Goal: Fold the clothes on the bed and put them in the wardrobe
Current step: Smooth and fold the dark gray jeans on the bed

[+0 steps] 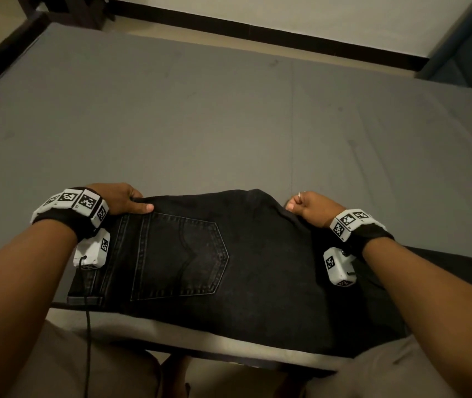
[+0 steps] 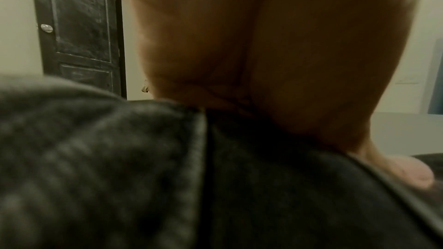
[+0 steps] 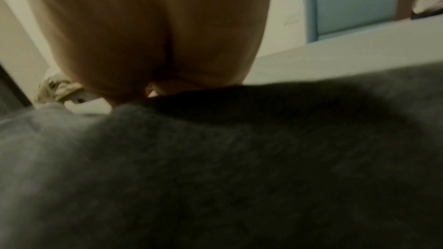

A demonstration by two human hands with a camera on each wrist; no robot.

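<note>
Black jeans [image 1: 257,254] fill the near part of my head view, lying flat on the near edge of the grey bed [image 1: 200,124] with a back pocket [image 1: 183,254] facing up; the denim overhangs the mattress edge toward me, and my beige-clad legs [image 1: 56,363] show below it. My left hand [image 1: 120,198] grips the far edge of the jeans at the pocket end, thumb on top and fingers curled under the fabric; my right hand [image 1: 312,206] pinches the same far edge near the other end, fingers bunched into a fist round the cloth, a ring [image 1: 301,193] on one finger. Both wrists carry bands with black-and-white markers; I see a thin cable [image 1: 87,340] hanging from the left one. From the left wrist, blurred denim and palm, with a dark door [image 2: 79,29] behind; from the right wrist, denim and a pale blue panel [image 3: 354,1] beyond the bed.
</note>
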